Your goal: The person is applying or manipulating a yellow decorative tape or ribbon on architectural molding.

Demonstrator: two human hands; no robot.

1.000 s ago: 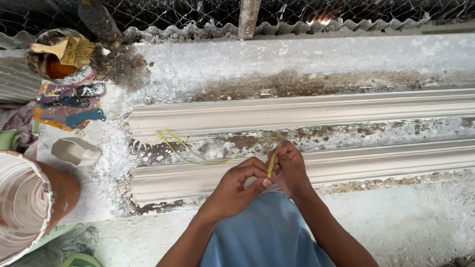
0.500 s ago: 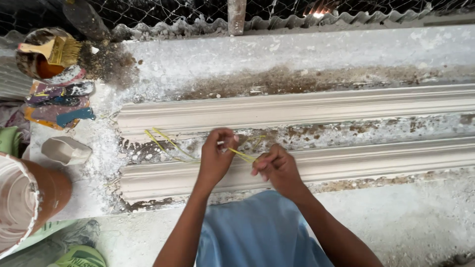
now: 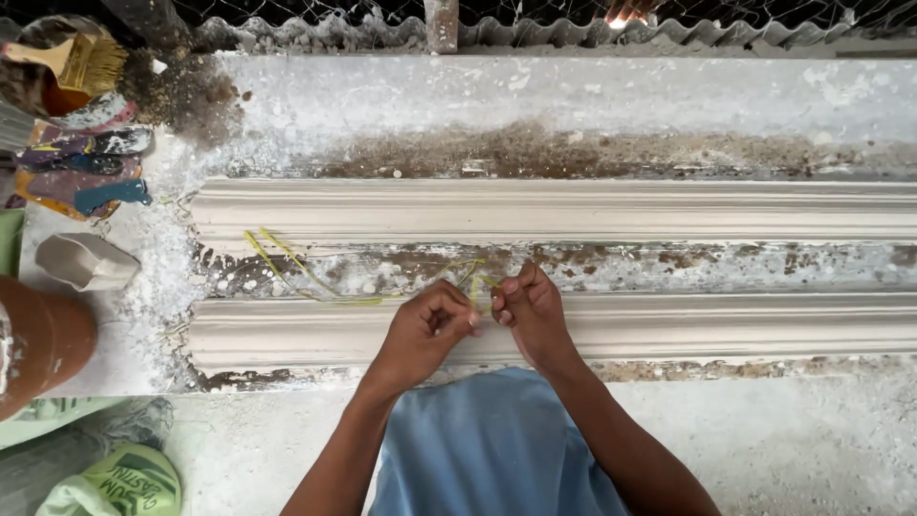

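At centre frame the left hand and right hand meet, each pinching an end of the yellow-green fibre strands, which trail left over the plaster cornice moulding, kept taut for working. A paintbrush rests upper left.

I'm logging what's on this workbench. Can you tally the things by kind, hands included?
Hands: 2, left hand and right hand, both pinching the strands
Long plaster cornice mouldings: 2, far and near
Bundle of yellow-green fibre strands: 1
Paintbrush: 1
Grey scoop-shaped cup: 1
Total: 7
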